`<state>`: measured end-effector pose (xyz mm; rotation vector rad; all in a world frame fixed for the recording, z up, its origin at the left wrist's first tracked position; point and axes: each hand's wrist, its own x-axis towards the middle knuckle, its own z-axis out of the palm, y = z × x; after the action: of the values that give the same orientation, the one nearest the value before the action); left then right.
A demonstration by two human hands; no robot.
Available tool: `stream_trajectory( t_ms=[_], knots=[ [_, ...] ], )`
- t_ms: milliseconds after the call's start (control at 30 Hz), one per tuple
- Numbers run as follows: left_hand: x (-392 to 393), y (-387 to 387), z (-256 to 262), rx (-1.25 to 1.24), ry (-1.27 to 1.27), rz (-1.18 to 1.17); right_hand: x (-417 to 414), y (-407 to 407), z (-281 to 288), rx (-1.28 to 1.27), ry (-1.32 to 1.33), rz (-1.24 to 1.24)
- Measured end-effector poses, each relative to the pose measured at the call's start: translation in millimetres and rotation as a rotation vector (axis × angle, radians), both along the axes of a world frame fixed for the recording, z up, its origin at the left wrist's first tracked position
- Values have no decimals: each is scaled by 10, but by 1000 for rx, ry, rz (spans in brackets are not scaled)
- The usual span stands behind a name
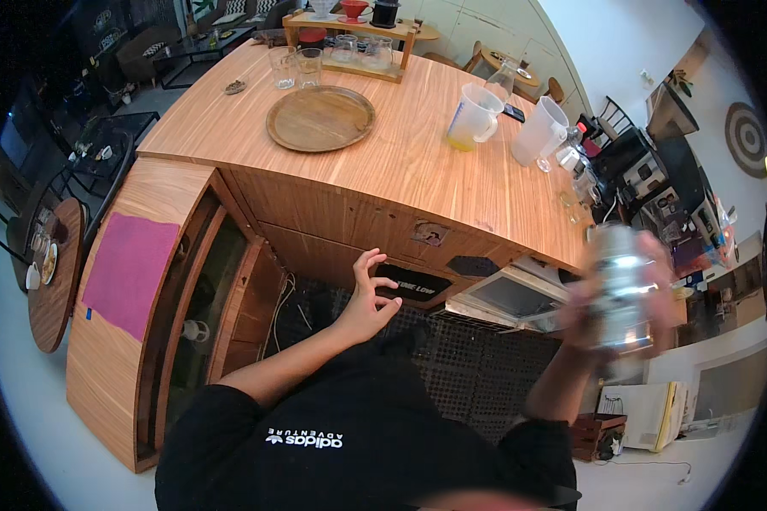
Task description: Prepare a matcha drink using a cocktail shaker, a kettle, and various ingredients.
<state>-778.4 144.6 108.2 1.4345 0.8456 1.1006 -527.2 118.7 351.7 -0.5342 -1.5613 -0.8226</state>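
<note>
My right hand (pixel 659 290) is raised at the right, wrapped around a shiny metal cylinder (pixel 620 287) that looks like a cocktail shaker. Both are blurred, and the metal hides part of the fingers. In front of my body hangs my left hand (pixel 365 306), with its fingers spread and curved around nothing. Beyond it lies the front side of the wooden counter (pixel 409 172). On the counter, a plastic measuring jug (pixel 476 112) has some yellow liquid at its bottom. A second plastic jug (pixel 537 137) stands to its right, nearer the shaker.
A round wooden tray (pixel 321 119) lies on the counter near two drinking glasses (pixel 296 69) and a wooden rack (pixel 358 64). A pink cloth (pixel 131 271) covers part of the lower left cabinet. Glassware (pixel 575 198) and machines (pixel 642 172) crowd the right side.
</note>
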Motion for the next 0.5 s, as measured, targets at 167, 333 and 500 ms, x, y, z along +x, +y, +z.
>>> stream_trajectory(
  t_ms=[167, 333, 500],
  knots=[
    [-15, -25, 61, 23, -29, -23, 738, -341, -201, -479, -493, -452],
    [9, 20, 78, -32, -21, -23, 715, -269, 274, -394, -564, -234],
    [58, 9, 96, 6, -60, -25, 232, -261, 127, -256, -1011, -274]
  ],
)
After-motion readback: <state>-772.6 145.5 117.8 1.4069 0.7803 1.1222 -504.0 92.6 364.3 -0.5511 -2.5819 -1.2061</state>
